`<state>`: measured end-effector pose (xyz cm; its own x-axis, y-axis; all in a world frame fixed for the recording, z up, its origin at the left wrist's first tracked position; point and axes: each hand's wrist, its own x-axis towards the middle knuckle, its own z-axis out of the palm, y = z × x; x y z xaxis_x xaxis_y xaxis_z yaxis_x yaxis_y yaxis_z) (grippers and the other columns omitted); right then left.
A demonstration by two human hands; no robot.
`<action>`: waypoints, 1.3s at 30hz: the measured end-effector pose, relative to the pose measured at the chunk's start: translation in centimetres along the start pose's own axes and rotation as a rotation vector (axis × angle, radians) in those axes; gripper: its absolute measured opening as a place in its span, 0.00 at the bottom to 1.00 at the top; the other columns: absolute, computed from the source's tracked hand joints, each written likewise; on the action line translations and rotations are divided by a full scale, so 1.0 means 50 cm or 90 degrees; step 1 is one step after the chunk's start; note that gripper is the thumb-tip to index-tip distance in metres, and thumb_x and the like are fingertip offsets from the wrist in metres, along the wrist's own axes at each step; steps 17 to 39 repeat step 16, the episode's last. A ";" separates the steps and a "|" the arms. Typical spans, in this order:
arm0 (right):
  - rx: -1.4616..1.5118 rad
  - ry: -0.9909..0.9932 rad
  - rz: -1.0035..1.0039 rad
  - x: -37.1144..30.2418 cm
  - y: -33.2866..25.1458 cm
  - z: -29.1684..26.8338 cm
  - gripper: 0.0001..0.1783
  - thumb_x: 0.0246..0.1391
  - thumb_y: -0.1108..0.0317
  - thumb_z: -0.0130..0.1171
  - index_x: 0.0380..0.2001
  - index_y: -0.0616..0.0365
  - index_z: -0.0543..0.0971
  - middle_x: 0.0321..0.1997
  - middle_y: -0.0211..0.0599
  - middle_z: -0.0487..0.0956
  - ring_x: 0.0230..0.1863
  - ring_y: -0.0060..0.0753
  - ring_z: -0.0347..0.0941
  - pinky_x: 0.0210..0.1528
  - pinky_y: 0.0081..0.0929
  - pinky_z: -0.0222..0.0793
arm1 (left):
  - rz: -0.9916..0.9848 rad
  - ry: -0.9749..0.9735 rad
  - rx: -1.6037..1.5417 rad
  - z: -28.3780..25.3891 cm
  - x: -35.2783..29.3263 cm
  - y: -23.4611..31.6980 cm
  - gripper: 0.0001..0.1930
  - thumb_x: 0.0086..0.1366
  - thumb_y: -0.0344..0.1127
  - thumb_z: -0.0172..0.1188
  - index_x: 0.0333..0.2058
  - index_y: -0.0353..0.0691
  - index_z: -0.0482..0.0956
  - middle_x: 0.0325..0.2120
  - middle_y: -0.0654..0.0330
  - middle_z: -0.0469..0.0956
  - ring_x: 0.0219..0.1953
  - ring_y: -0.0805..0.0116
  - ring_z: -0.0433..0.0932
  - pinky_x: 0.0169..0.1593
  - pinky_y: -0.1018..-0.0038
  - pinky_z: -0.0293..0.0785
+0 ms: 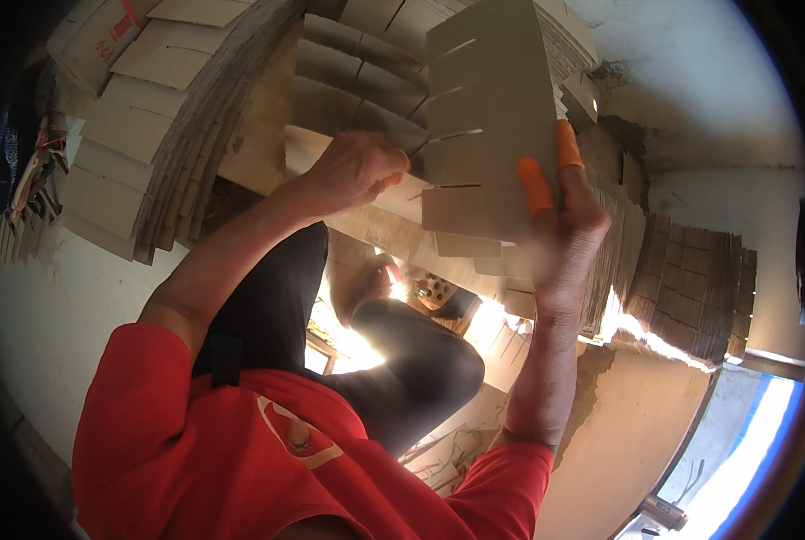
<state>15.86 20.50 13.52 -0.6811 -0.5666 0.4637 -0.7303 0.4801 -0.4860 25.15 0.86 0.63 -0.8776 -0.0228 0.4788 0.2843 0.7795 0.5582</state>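
A tall grey-brown cardboard divider [488, 117] with several slots cut into its left edge stands upright in front of me. My right hand [565, 216] grips it at its lower right, an orange finger cot on the thumb and another on a fingertip. To the left of its slotted edge is my left hand [362, 171], closed with the fingers curled together and an orange cot showing at the tip. What those fingers hold, if anything, is hidden. Behind that hand, slotted cardboard pieces [330, 76] lie in overlapping rows.
Long stacks of cardboard pieces [137, 117] rise on the left. More stacked cardboard [691, 283] sits at the right, by the wall. A printed carton [96, 45] lies at the upper left. Below the work surface are my bent legs [411, 369] and bright patches of light.
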 end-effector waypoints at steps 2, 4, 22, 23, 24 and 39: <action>-0.012 -0.008 0.020 -0.002 -0.006 -0.001 0.15 0.55 0.76 0.58 0.47 0.65 0.75 0.53 0.47 0.74 0.18 0.14 0.58 0.20 0.16 0.62 | -0.012 0.009 -0.010 0.001 0.000 0.005 0.06 0.49 0.25 0.64 0.29 0.37 0.80 0.22 0.58 0.77 0.28 0.60 0.76 0.30 0.67 0.72; -0.016 -0.010 0.027 -0.005 -0.011 0.006 0.14 0.55 0.76 0.57 0.46 0.66 0.75 0.54 0.47 0.73 0.18 0.14 0.59 0.21 0.16 0.63 | -0.021 0.008 -0.014 0.001 0.000 0.005 0.06 0.50 0.26 0.64 0.29 0.37 0.80 0.22 0.58 0.77 0.28 0.60 0.77 0.30 0.67 0.73; -0.046 -0.014 -0.003 -0.015 -0.011 0.015 0.20 0.55 0.76 0.57 0.52 0.64 0.73 0.44 0.41 0.72 0.20 0.13 0.62 0.24 0.14 0.63 | -0.023 -0.014 -0.015 0.003 0.001 0.003 0.05 0.51 0.26 0.64 0.29 0.36 0.79 0.23 0.57 0.78 0.28 0.60 0.76 0.30 0.66 0.72; -0.046 -0.014 -0.003 -0.015 -0.011 0.015 0.20 0.55 0.76 0.57 0.52 0.64 0.73 0.44 0.41 0.72 0.20 0.13 0.62 0.24 0.14 0.63 | -0.023 -0.014 -0.015 0.003 0.001 0.003 0.05 0.51 0.26 0.64 0.29 0.36 0.79 0.23 0.57 0.78 0.28 0.60 0.76 0.30 0.66 0.72; -0.046 -0.014 -0.003 -0.015 -0.011 0.015 0.20 0.55 0.76 0.57 0.52 0.64 0.73 0.44 0.41 0.72 0.20 0.13 0.62 0.24 0.14 0.63 | -0.023 -0.014 -0.015 0.003 0.001 0.003 0.05 0.51 0.26 0.64 0.29 0.36 0.79 0.23 0.57 0.78 0.28 0.60 0.76 0.30 0.66 0.72; -0.046 -0.014 -0.003 -0.015 -0.011 0.015 0.20 0.55 0.76 0.57 0.52 0.64 0.73 0.44 0.41 0.72 0.20 0.13 0.62 0.24 0.14 0.63 | -0.023 -0.014 -0.015 0.003 0.001 0.003 0.05 0.51 0.26 0.64 0.29 0.36 0.79 0.23 0.57 0.78 0.28 0.60 0.76 0.30 0.66 0.72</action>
